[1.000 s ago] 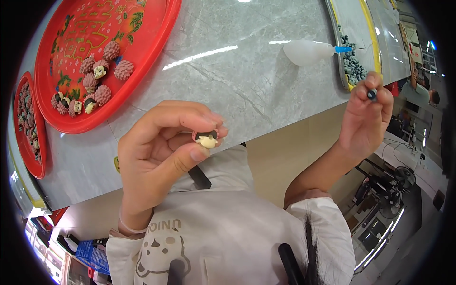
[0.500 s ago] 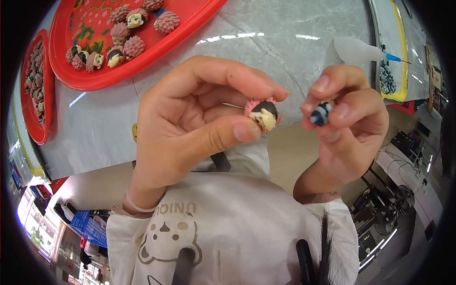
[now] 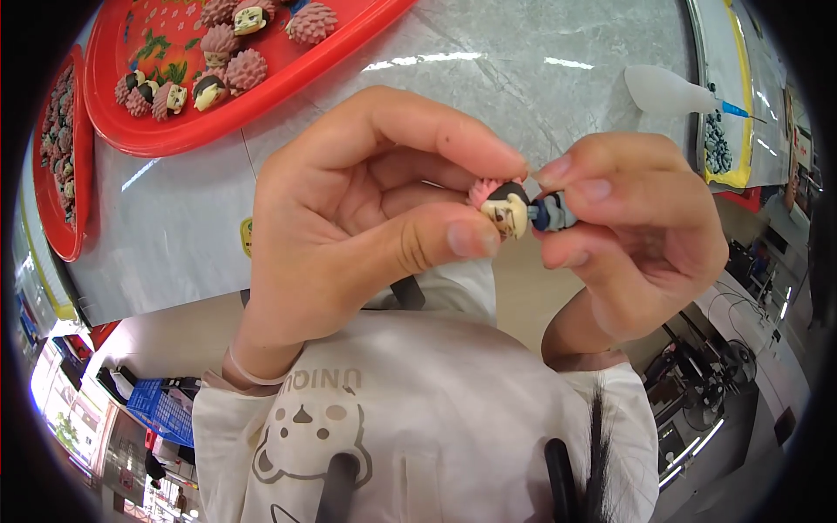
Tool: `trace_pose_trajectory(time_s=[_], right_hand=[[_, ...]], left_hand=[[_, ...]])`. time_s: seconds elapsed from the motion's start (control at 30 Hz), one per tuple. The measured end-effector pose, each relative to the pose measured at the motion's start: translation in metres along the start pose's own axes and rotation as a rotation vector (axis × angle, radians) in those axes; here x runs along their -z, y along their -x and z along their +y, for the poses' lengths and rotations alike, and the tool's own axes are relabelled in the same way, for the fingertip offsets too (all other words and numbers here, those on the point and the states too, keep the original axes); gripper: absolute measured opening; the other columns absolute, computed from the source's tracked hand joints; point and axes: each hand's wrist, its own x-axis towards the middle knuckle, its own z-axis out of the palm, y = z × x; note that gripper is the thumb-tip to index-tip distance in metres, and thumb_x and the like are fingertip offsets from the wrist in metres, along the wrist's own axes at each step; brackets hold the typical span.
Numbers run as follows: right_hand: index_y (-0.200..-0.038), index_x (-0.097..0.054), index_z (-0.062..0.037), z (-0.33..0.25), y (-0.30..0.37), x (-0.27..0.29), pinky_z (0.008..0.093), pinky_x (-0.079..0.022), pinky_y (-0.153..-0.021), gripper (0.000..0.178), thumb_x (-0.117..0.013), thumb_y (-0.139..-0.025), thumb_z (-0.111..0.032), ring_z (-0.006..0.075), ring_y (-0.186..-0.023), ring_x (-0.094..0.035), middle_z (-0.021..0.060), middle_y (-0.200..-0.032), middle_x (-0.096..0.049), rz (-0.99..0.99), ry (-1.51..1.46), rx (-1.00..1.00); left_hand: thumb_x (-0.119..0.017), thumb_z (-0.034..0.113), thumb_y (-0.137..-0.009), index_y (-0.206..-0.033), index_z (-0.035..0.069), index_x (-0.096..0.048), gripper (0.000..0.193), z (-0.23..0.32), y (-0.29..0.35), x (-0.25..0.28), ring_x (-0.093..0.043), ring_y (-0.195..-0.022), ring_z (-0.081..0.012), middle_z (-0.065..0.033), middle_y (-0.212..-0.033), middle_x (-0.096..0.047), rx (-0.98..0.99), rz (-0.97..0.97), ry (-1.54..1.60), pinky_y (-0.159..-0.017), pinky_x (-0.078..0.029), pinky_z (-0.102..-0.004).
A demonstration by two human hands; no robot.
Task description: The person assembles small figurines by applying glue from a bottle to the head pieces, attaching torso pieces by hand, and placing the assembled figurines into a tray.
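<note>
My left hand (image 3: pixel 349 227) pinches a small figurine head (image 3: pixel 504 209) between thumb and index finger. The head has pink spiky hair, a black band and a pale painted face. From the other side, my right hand (image 3: pixel 645 218) grips a little blue-grey figurine body (image 3: pixel 554 212) with thumb and fingertips. A narrow peg on the body points left and meets the underside of the head. Whether the peg has entered the head, I cannot tell. Both pieces are held in the air just beyond my chest.
A large red tray (image 3: pixel 196 139) with several pink-haired heads lies at the upper left. Beside it stands a smaller red tray (image 3: pixel 85 174) full of similar parts. At the upper right, a white squeeze bottle (image 3: pixel 667 90) with a blue needle tip lies near a yellow-edged tray (image 3: pixel 744 131) of dark bodies.
My right hand has turned the body so its peg faces left and brought it against the head. My left hand has tilted the head and shifted it slightly right.
</note>
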Motion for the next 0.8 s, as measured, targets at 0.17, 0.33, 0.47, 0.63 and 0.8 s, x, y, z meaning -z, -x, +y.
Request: trace_pose_trajectory(time_s=[0.17, 0.33, 0.47, 0.63, 0.8], right_hand=[[-0.080, -0.058, -0.0007, -0.003, -0.002, -0.006, 0.0233, -0.046, -0.057, 0.023, -0.072, -0.063, -0.006, 0.0207, -0.068, -0.059, 0.0176, -0.078, -0.057, 0.049, 0.102, 0.076], [-0.078, -0.059, 0.0007, -0.005, -0.007, -0.005, 0.0226, -0.046, -0.054, 0.021, -0.071, -0.061, -0.002, 0.0202, -0.063, -0.059, 0.0175, -0.076, -0.057, 0.028, 0.146, 0.094], [-0.077, -0.059, 0.0018, -0.009, -0.008, -0.007, 0.0222, -0.046, -0.054, 0.020, -0.070, -0.060, 0.000, 0.0201, -0.062, -0.058, 0.0175, -0.074, -0.057, 0.038, 0.168, 0.038], [-0.075, -0.058, 0.0018, -0.004, -0.009, -0.009, 0.0222, -0.046, -0.054, 0.018, -0.069, -0.060, 0.001, 0.0198, -0.061, -0.058, 0.0170, -0.073, -0.057, 0.063, 0.124, 0.029], [-0.073, -0.058, 0.0011, -0.004, -0.005, -0.014, 0.0217, -0.046, -0.052, 0.015, -0.067, -0.061, 0.002, 0.0186, -0.060, -0.058, 0.0160, -0.073, -0.057, 0.064, 0.117, 0.021]], left_hand=[[-0.072, 0.020, -0.070, -0.092, -0.001, -0.052, 0.036, -0.002, 0.001, 0.002, -0.056, -0.080, -0.0147, -0.0100, -0.086, -0.053, -0.032, 0.006, 0.003, -0.072, -0.045, -0.0228], [-0.073, 0.020, -0.069, -0.089, -0.001, -0.053, 0.035, -0.005, 0.000, 0.005, -0.057, -0.075, -0.0140, -0.0073, -0.081, -0.051, -0.071, -0.001, -0.046, -0.068, -0.047, -0.0207], [-0.073, 0.019, -0.068, -0.088, -0.001, -0.054, 0.034, -0.007, 0.000, 0.005, -0.057, -0.075, -0.0131, -0.0066, -0.081, -0.051, -0.106, 0.034, -0.054, -0.067, -0.047, -0.0204], [-0.074, 0.019, -0.067, -0.088, -0.002, -0.055, 0.035, -0.006, 0.000, 0.004, -0.055, -0.071, -0.0112, -0.0061, -0.079, -0.052, -0.141, 0.043, -0.045, -0.064, -0.046, -0.0190], [-0.074, 0.019, -0.066, -0.087, -0.002, -0.056, 0.035, -0.007, 0.001, 0.006, -0.055, -0.069, -0.0108, -0.0063, -0.078, -0.052, -0.108, 0.039, -0.057, -0.062, -0.045, -0.0185]])
